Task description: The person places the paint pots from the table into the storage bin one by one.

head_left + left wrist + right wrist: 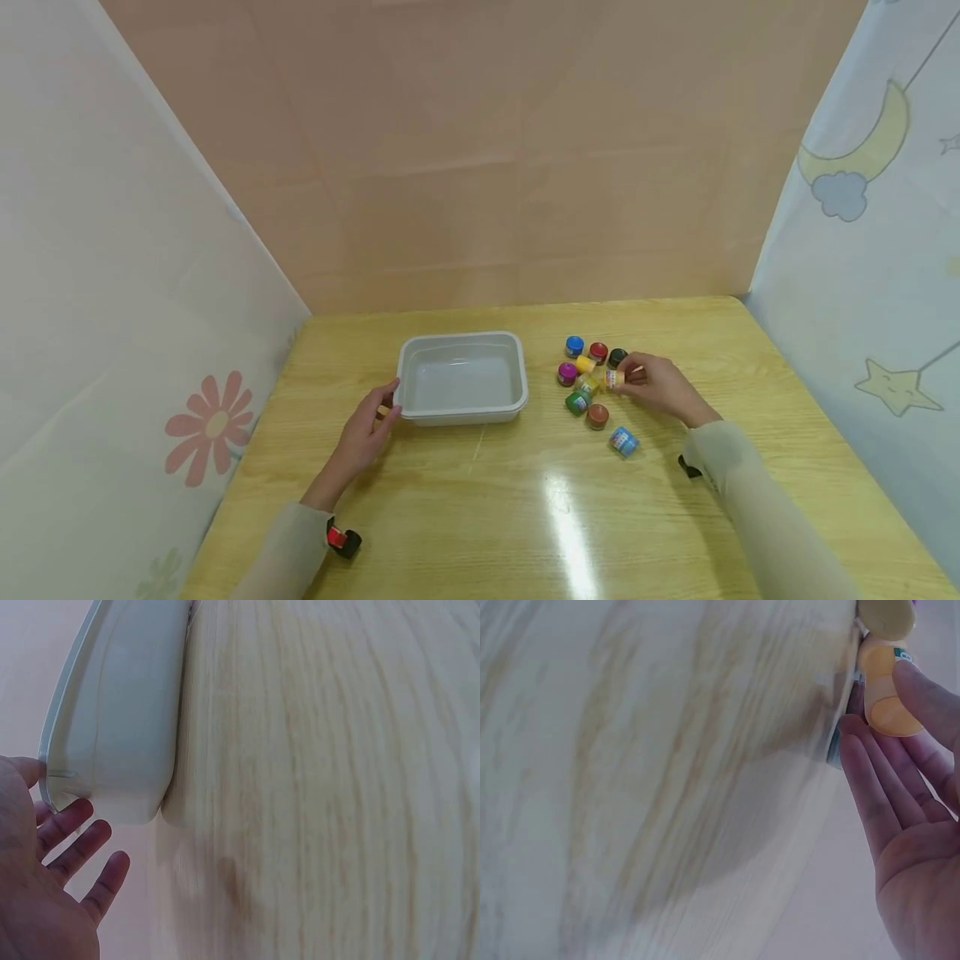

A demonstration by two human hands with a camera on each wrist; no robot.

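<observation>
At the left end of the white plastic tray (461, 415), my left hand (363, 429) holds the rim near its front corner. In the left wrist view, the thumb and index finger meet the tray's edge (120, 712), while the other fingers spread loosely below it. My right hand (660, 387) pinches a small orange paint jar (614, 379) between thumb and fingers. The right wrist view shows that jar (892, 712) tilted, beside another yellowish jar (886, 616). Close to this hand are a black jar (617, 357), a yellow jar (588, 384) and a brown jar (597, 416).
Left of the right hand cluster blue (574, 346), red (598, 352), purple (567, 373) and green (578, 403) jars, plus a yellow-orange one (586, 364). A light-blue jar (623, 442) lies nearer the front. Cloth-like walls border the wooden table (480, 508) at back and sides.
</observation>
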